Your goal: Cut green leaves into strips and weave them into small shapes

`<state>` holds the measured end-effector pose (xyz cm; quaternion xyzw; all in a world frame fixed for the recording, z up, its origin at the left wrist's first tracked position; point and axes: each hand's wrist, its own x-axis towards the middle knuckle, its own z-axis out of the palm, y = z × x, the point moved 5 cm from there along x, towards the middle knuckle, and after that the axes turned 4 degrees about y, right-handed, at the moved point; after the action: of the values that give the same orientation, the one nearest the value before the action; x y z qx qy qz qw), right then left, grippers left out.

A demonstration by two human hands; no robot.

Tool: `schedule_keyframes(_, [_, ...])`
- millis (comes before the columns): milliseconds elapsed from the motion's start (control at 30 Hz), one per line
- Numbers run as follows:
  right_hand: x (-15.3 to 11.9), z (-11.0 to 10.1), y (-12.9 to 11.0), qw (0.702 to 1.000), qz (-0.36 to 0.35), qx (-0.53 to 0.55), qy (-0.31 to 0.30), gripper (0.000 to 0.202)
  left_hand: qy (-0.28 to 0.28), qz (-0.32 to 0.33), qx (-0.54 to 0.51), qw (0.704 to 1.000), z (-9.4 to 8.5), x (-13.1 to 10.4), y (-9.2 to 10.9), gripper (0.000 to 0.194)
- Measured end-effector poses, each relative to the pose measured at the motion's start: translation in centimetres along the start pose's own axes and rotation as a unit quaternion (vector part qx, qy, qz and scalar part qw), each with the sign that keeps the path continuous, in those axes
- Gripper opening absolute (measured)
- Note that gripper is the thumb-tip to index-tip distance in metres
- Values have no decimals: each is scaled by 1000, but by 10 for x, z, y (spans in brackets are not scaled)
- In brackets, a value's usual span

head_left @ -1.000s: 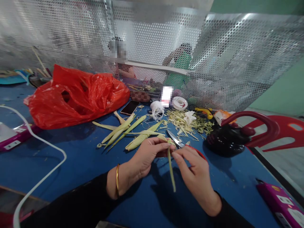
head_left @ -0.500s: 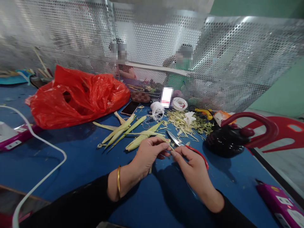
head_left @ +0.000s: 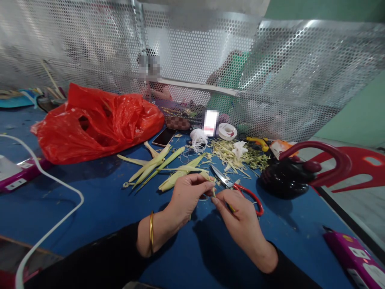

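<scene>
My left hand [head_left: 187, 196] is closed with thumb and fingertips pinching a pale green strip of corn husk [head_left: 207, 176]. The fingertips of my right hand [head_left: 242, 218] pinch the lower end of that strip, close to my left thumb. Part of the strip is hidden by my fingers. Just beyond my right hand lie scissors [head_left: 221, 175] with red handles, their blades pointing away to the left. Several more corn husks [head_left: 155, 162] are spread on the blue table [head_left: 108, 200] left of my hands.
Behind the husks are a white string spool [head_left: 198, 138], a white tape roll [head_left: 227, 131], a dark phone [head_left: 164, 137] and a pile of plant scraps [head_left: 228, 154]. A red plastic bag [head_left: 99, 124] stands left, a black teapot [head_left: 284, 178] right. People sit beyond a perforated metal screen [head_left: 192, 48].
My right hand has shifted slightly left and down, uncovering more of the scissors' red handles. Both hands keep pinching the husk strip. Behind the screen, the person in green has moved.
</scene>
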<state>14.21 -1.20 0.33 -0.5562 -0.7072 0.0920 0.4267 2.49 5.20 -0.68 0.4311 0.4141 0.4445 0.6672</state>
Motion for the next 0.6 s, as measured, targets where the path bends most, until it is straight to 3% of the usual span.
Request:
schedule_keyframes(167, [-1, -4, -6, 999, -42, -6, -8, 23, -2, -10, -17, 1000, -3, 4, -5, 12])
schedule_keyframes(333, [7, -27, 14, 992, 46, 20, 116, 16, -62, -82, -20, 995, -2, 6, -8, 18])
schedule_keyframes(467, [16, -19, 27, 996, 46, 59, 51, 19, -87, -126, -47, 987, 2, 2, -9, 17])
schedule_keyframes(600, [16, -14, 25, 999, 21, 40, 31, 12, -95, -111, -7, 989, 3, 0, -10, 19])
